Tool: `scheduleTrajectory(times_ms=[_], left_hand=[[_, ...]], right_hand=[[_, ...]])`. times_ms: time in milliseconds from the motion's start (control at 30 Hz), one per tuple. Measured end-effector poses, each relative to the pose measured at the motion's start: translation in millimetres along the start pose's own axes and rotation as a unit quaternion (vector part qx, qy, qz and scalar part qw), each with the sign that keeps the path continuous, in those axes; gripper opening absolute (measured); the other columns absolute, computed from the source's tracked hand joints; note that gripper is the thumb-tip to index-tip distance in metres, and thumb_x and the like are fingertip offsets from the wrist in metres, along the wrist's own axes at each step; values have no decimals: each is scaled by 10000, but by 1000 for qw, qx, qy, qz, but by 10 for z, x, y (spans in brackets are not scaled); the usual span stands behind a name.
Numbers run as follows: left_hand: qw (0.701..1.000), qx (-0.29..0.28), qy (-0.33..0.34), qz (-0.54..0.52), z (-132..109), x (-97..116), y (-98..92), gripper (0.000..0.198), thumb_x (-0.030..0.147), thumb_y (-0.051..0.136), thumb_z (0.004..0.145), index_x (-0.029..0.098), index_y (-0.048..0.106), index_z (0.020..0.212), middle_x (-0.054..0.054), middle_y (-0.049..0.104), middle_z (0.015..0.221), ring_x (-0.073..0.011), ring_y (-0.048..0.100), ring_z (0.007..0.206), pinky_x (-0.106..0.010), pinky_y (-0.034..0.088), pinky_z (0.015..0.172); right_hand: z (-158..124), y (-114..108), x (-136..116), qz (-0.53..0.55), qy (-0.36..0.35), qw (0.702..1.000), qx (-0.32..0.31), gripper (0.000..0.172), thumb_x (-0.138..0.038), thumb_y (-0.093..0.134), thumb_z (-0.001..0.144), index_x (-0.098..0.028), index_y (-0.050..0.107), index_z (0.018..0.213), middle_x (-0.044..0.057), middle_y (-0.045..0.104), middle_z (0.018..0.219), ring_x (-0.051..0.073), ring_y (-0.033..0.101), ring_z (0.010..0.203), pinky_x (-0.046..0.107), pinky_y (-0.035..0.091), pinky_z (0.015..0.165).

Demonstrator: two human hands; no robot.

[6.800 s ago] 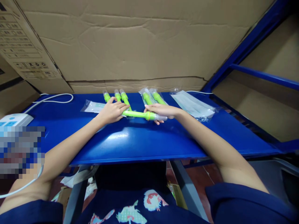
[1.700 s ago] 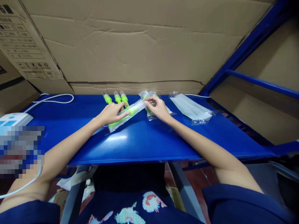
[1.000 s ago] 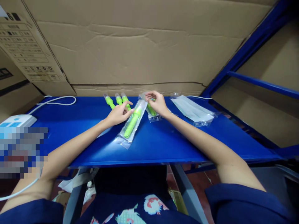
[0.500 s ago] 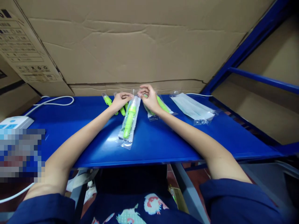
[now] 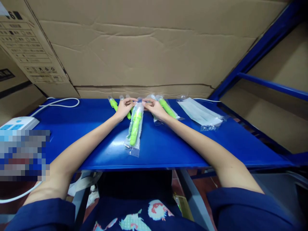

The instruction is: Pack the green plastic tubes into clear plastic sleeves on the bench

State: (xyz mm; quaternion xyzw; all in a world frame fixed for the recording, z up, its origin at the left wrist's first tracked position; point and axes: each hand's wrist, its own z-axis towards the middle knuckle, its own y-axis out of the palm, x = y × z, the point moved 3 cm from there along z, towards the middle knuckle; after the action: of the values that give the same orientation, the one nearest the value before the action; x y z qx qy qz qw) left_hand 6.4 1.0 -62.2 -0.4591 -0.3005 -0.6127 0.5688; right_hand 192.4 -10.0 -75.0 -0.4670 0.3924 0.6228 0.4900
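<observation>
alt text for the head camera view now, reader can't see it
Left hand and right hand pinch the far end of a clear bag holding a green stick, on a blue table. More green sticks flank it.

left fingers and right fingers pinch a bagged green stick

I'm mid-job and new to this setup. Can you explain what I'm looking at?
There is no machine here: the left hand and right hand are a person's own. The camera is worn on that person's head, looking forward and down.

Both hands pinch the far end of a clear bag, which has a green tube inside.

On the blue table, loose tubes lie by the left hand, partly hidden, and bagged tubes by the right. Farther right is a packet of pale sheets; at the left edge, a power strip.
</observation>
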Motion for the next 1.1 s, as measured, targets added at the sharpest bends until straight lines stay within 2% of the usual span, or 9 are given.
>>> scheduleTrajectory(times_ms=[100,267,467,633,733,867,967,1033,1100], left_hand=[[1000,4,6,-6,8,-3,0,199,249,683,794,168,755,961,-48,759,897,-201,702,850,-393,550,930],[1000,28,10,1,26,39,-6,173,186,640,777,192,750,911,-22,772,953,-199,693,902,-431,525,988],[999,51,1,-15,28,83,-2,124,160,636,762,193,728,838,-16,759,896,-183,670,853,-408,534,950],[998,64,-18,-1,42,60,-19,101,165,612,767,188,698,816,-15,724,838,-169,647,801,-379,535,914],[998,60,-17,9,62,64,-40,103,187,583,793,193,685,791,-18,706,817,-175,643,800,-358,536,892],[999,32,-35,-16,75,72,-40,301,291,461,930,188,674,744,-28,656,718,-187,647,764,-376,545,880],[999,27,-22,-8,56,83,-28,231,358,588,900,183,669,773,-25,673,738,-183,649,762,-389,549,885],[1000,22,-10,6,36,84,-17,139,320,694,818,185,662,818,-24,711,820,-178,664,808,-380,548,903],[1000,7,-5,10,21,77,-4,141,291,716,786,187,659,862,-30,733,892,-173,678,853,-367,544,914]], right_hand=[[-11,-13,13,33,12,999,-10,543,-507,903,687,-197,682,1075,29,755,837,194,739,842,389,625,925],[4,-35,-9,34,-38,999,-20,510,-517,886,691,-210,729,1067,21,755,883,164,713,801,348,613,870],[-23,0,-67,18,-77,997,-14,389,-442,845,744,-243,768,1070,47,767,1126,199,712,1013,400,562,983],[-33,15,-54,-12,-65,997,31,194,-385,831,734,-221,795,830,45,786,1021,201,716,955,408,556,989],[-44,27,-67,-36,-68,996,41,180,-385,810,754,-208,780,767,51,782,1012,195,716,936,385,559,974],[-61,31,-92,-53,-80,994,43,134,-333,760,774,-200,766,765,46,774,952,175,706,853,372,559,949],[-59,21,-88,-62,-85,993,46,80,-263,705,766,-197,738,736,41,760,894,180,696,852,375,556,943],[-47,9,-74,-61,-80,994,45,76,-214,662,745,-196,682,674,41,743,855,192,695,884,377,557,945],[-30,-10,-57,-39,-65,996,42,100,-192,623,728,-201,596,632,41,719,808,199,699,858,390,574,916]])
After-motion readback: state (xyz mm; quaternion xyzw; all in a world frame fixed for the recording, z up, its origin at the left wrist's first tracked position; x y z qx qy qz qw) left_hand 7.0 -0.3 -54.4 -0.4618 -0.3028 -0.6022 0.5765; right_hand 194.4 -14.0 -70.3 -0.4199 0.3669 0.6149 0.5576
